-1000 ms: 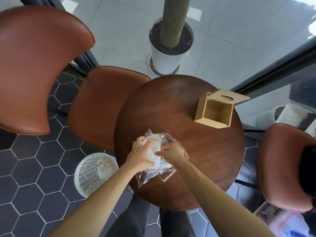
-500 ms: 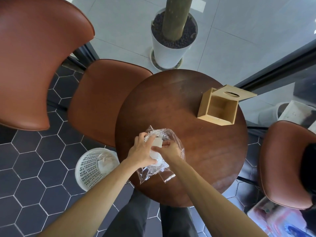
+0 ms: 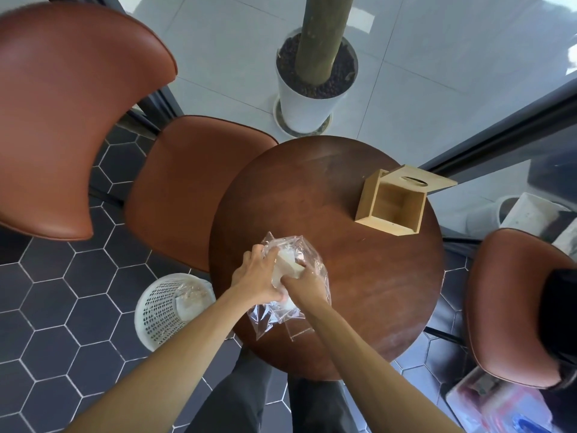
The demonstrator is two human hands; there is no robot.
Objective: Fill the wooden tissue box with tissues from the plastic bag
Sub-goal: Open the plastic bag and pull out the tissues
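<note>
Clear plastic bag (image 3: 288, 295) lies near the surface's (image 3: 359, 276) front edge, left hand (image 3: 257, 281) and right hand (image 3: 304, 287) each in a clenched grip on it and the white tissues (image 3: 287, 264) inside. The wooden tissue box (image 3: 392, 206) stands open by the right edge.

The round dark-brown wooden table (image 3: 359, 245) held a pale tan wooden box (image 3: 392, 203); dark hexagon floor tiles (image 3: 62, 292) had white grout; a white perforated basket (image 3: 165, 310) stood left.
</note>
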